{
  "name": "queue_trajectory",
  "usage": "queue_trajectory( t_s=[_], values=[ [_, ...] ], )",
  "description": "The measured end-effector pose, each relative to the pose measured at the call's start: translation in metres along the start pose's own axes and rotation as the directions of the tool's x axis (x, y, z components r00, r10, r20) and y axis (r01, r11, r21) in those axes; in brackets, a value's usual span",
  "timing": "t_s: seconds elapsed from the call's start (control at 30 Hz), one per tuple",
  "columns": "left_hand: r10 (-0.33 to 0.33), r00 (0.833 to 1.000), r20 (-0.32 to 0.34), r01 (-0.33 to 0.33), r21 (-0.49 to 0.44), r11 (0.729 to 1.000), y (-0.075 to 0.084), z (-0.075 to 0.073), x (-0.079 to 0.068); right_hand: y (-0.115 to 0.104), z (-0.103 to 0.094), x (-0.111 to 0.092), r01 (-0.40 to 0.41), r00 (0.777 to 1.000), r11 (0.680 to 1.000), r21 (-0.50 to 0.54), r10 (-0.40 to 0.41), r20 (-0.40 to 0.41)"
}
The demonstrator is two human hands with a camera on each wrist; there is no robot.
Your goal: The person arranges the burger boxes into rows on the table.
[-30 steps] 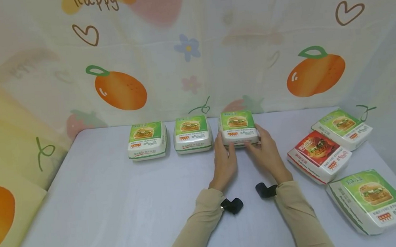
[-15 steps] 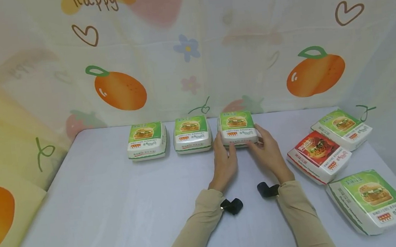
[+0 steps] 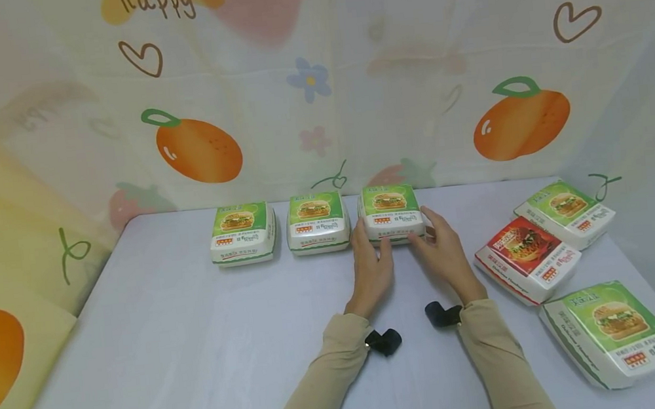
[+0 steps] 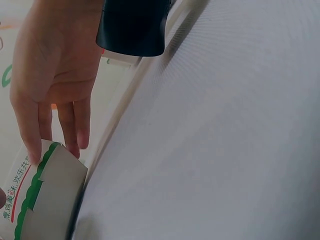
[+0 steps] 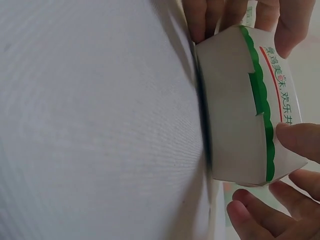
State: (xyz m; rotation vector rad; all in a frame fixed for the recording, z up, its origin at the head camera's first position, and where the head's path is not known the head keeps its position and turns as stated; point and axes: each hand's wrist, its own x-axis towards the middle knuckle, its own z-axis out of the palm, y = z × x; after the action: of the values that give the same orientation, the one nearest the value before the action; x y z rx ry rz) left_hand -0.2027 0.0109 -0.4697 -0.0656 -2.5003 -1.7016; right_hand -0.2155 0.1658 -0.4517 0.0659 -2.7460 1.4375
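A burger box (image 3: 390, 211) sits between left hand (image 3: 371, 267) and right hand (image 3: 446, 253).

The word "happy" is lettered in brown twice across the top of the cream fabric backdrop printed with fruit (image 3: 399, 92). "Delicious Hamburger" is printed on the side of the red-and-white square paper carton (image 3: 528, 257) and of the nearest green-and-white square paper carton (image 3: 612, 335). On the front of the rightmost green-and-white paper carton in the back row (image 5: 235, 110), "鸡美味,欢乐共" can be read (the smaller print is too blurred).

Box row (image 3: 318, 222), left of box cluster (image 3: 527, 246)
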Motion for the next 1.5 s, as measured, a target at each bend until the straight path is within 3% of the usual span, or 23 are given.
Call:
queue_trajectory(
  t_s=[0.5,1.17,1.5],
  values=[
    [0.081,0.997,-0.007,-0.08,0.067,0.995,0.01,-0.006,-0.004,-0.007,-0.008,-0.003,-0.002,1.0,1.0,-0.011,0.003,0.02],
    [0.229,0.97,-0.079,-0.226,0.047,0.973,0.034,-0.013,-0.003,-0.018,-0.033,-0.009,0.023,1.0,0.999,-0.034,-0.023,0.017],
    [0.261,0.965,-0.023,-0.261,0.014,0.965,0.048,-0.009,-0.012,-0.025,-0.041,-0.021,0.053,0.999,0.996,-0.069,-0.053,-0.003]
  ],
)
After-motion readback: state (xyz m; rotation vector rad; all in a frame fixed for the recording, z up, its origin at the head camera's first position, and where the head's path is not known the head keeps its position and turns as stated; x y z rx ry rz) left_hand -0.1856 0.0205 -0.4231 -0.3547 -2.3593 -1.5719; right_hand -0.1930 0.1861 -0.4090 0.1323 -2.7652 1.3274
